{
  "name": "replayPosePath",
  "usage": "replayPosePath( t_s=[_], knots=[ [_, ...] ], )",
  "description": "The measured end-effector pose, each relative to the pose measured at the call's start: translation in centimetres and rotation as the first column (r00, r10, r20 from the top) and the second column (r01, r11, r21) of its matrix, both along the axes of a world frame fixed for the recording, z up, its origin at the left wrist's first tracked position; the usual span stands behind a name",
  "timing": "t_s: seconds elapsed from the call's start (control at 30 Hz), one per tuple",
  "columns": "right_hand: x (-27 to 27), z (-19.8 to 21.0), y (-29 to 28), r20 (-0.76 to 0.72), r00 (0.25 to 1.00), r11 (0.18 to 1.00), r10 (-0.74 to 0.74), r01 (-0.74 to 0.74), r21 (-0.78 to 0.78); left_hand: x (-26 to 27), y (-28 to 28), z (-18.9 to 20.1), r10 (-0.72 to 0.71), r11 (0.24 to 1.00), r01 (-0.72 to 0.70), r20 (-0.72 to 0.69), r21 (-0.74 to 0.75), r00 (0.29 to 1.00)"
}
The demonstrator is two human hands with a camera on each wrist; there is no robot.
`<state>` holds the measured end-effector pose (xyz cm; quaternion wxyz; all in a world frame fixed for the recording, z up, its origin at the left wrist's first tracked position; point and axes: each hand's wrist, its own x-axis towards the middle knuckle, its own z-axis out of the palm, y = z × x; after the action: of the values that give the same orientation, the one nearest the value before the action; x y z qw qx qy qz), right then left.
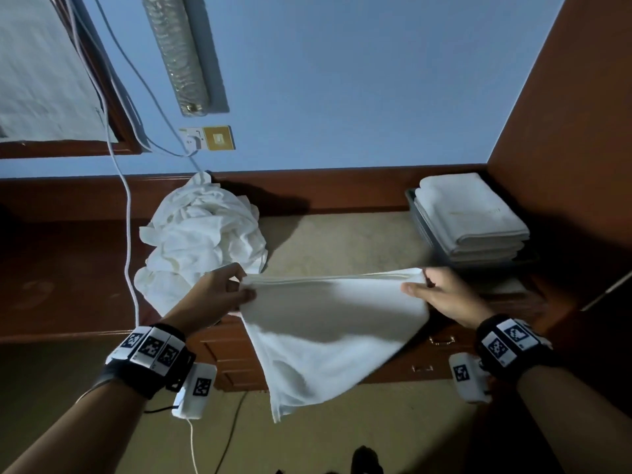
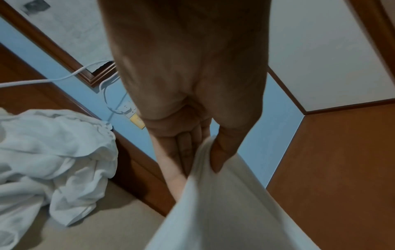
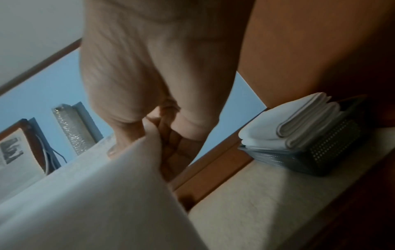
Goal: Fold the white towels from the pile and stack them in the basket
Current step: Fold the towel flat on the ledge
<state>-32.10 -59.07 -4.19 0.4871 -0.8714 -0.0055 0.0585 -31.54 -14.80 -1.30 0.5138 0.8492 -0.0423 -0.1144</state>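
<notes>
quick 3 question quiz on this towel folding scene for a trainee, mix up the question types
1. True or false: the towel is held in the air by the left hand and the right hand, one at each top corner.
2. Multiple choice: where is the pile of unfolded towels? A) inside the basket B) on the surface at the left, near the wall C) on the floor
3. Fill in: the folded towels are stacked in the ____.

Key: 1 true; 2 B; 3 basket
</notes>
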Motion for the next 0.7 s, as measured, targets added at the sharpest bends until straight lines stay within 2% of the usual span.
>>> replayPosePath(
  t_s=[0.13, 0.27, 0.37, 0.5, 0.7],
  knots=[
    [1.5, 0.1, -0.5, 0.098, 0.993, 0.997, -0.068, 0.066, 0.032, 1.1, -1.3, -0.6, -0.012, 0.997, 0.008, -0.055, -0.077, 0.998],
    [6.3, -0.3, -2.0, 0.17, 0.978, 0.989, -0.124, 0.136, -0.056, 5.7, -2.5, -1.7, -0.001, 1.0, 0.0, -0.034, -0.027, 0.999],
    [10.6, -0.2, -2.3, 0.139, 0.985, 0.973, -0.105, 0.13, -0.19, 11.8, -3.6, -3.6, 0.011, 0.998, -0.011, 0.014, 0.057, 1.0],
    [18.3, -1.9, -2.8, 0.098, 0.994, 0.927, -0.048, 0.081, -0.365, 20.7, -6.1, -6.1, 0.1, 0.973, -0.107, 0.045, 0.203, 0.994],
    [35.9, -8.6, -3.3, -0.019, 0.995, 0.881, -0.096, 0.076, -0.467, 37.3, -8.4, -10.9, 0.174, 0.93, -0.156, -0.024, 0.334, 0.984]
  ],
)
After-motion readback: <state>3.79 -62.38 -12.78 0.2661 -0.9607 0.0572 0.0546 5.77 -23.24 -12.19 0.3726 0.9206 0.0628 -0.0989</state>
